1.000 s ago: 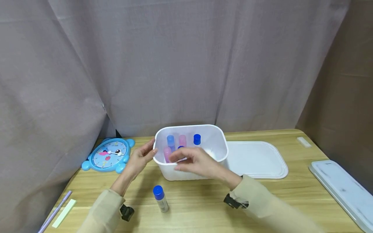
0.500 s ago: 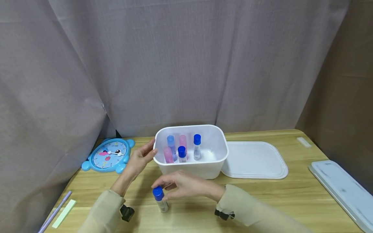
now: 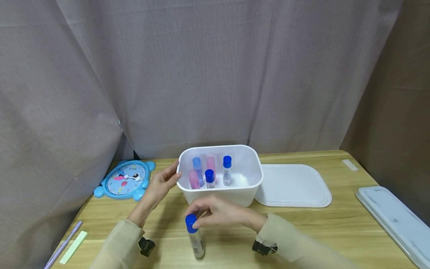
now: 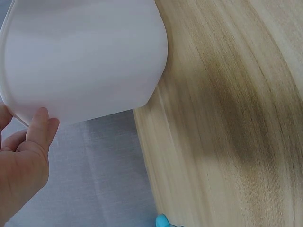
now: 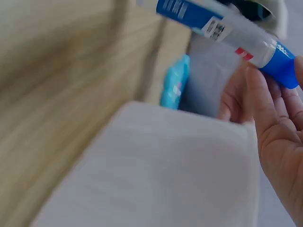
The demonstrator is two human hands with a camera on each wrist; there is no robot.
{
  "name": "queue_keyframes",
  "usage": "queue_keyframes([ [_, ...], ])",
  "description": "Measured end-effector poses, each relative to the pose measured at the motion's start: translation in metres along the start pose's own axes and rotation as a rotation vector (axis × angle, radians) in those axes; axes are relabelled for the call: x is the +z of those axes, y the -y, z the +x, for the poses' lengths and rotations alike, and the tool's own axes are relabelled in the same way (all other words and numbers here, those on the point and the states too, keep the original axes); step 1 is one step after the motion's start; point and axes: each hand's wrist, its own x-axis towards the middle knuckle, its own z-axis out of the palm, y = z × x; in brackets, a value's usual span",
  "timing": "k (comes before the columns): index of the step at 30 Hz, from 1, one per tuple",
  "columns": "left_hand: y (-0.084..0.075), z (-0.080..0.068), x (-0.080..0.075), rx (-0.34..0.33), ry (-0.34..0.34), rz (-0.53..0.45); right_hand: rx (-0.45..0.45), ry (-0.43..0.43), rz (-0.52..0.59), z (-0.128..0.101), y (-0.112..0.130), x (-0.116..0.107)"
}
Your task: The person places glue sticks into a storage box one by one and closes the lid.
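Note:
My right hand pinches the blue cap of a clear tube that looks like a glue stick, near the front of the table. The tube tilts slightly, its base toward me. In the right wrist view, the glue stick shows a blue label with a barcode. With straight fingers my left hand touches the left end of a white storage box, thumb and fingertips at the rim. Inside stand several similar tubes: a pink one, a light blue one and a dark-blue-capped one among them.
A white lid lies right of the box. At the left sits a blue toy clock, with a purple stick and a pale green strip nearer. A long white case and a small white block lie right.
My right hand has come out of the box, taken hold of the glue stick's cap and shifted it right and toward me. The left hand has stayed at the box.

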Motion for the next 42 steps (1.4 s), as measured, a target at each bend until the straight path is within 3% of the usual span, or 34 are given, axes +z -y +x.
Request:
queue_keyframes([
  [6,-0.001,0.001,-0.001,-0.009,-0.002,0.000,-0.028,-0.113,0.051,-0.011,0.021,-0.037],
  [14,-0.001,0.000,-0.002,-0.018,0.000,0.000,-0.065,-0.394,0.041,-0.029,0.047,-0.098],
  [17,-0.001,0.000,-0.002,-0.016,0.002,-0.003,-0.047,-0.497,0.024,-0.036,0.050,-0.115],
  [21,-0.002,0.000,-0.001,-0.016,0.008,-0.007,-0.008,-0.563,0.014,-0.040,0.044,-0.130],
  [28,-0.002,0.000,-0.001,-0.023,0.006,-0.012,0.110,-0.538,-0.020,-0.038,0.009,-0.137],
  [34,-0.001,-0.001,0.000,-0.019,0.004,-0.010,0.144,-0.418,-0.097,-0.034,-0.020,-0.136],
  [42,-0.002,0.000,0.000,-0.025,-0.008,0.001,0.231,-0.282,-0.136,-0.030,-0.035,-0.134],
])
